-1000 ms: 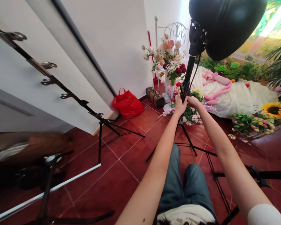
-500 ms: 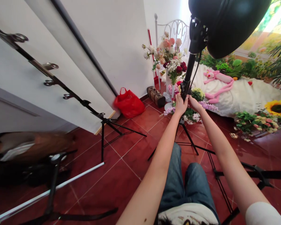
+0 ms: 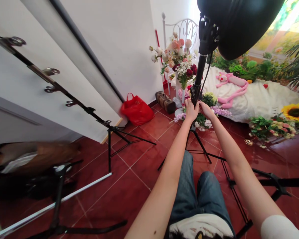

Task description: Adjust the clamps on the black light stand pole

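In front of me stands a black light stand (image 3: 201,71) topped by a large black dome-shaped lamp head (image 3: 241,26). My left hand (image 3: 191,110) is wrapped round its pole, just below a clamp collar (image 3: 196,93). On the other side of the pole, my right hand (image 3: 206,109) is closed at the collar, its fingertips partly hidden; it seems to pinch a knob there. A thin black cable (image 3: 207,74) hangs beside the pole. The stand's spread legs (image 3: 200,141) rest on the red tiles below my hands.
Artificial flowers (image 3: 180,54) crowd behind the stand, near a white-draped bed (image 3: 261,96) with a pink plush toy (image 3: 231,87). A red bag (image 3: 137,111) lies by the wall. Another tripod (image 3: 109,146) stands left; black stand legs (image 3: 274,184) lie right. A white pole (image 3: 64,198) crosses the floor.
The view has shifted very slightly, with the lamp head a little further left and up. Both hands keep the same hold on the stand.
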